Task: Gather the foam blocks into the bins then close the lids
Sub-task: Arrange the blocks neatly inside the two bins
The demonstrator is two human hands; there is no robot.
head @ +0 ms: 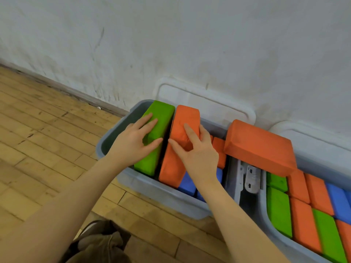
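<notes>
Blocks mostly binned, I judge: my left hand presses flat on the green block, right hand spread on the orange block at frame centre, lids open.

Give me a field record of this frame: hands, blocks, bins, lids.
left hand: fingers straight, resting on the green foam block
right hand: fingers on the orange foam block, thumb at its near side
left bin: grey, holds both touched blocks side by side on top of blue and orange ones
large orange block: lies across the gap between the left bin and the right bin
right bin: packed with green, orange and blue blocks
lids: off, leaning on the wall
floor: wood
</notes>
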